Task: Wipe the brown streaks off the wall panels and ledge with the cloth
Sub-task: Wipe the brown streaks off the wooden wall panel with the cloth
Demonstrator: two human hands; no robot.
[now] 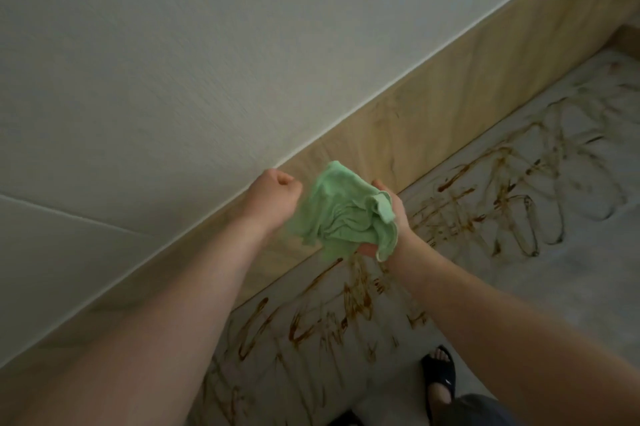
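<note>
Head view is showing the right hand (402,220) cupping and gripping a crumpled light-green cloth (343,211) before the pale wood-grain wall panel (450,107), the left hand (277,192) fisting beside it, hold unclear: likely regathering, with pressing onto the brown streaks (460,200) smearing the whitish ledge (571,270) coming next

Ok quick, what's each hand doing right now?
Left hand: curled in a fist right beside the cloth; cannot tell whether it grips it.
Right hand: closed, holding the cloth.
</note>
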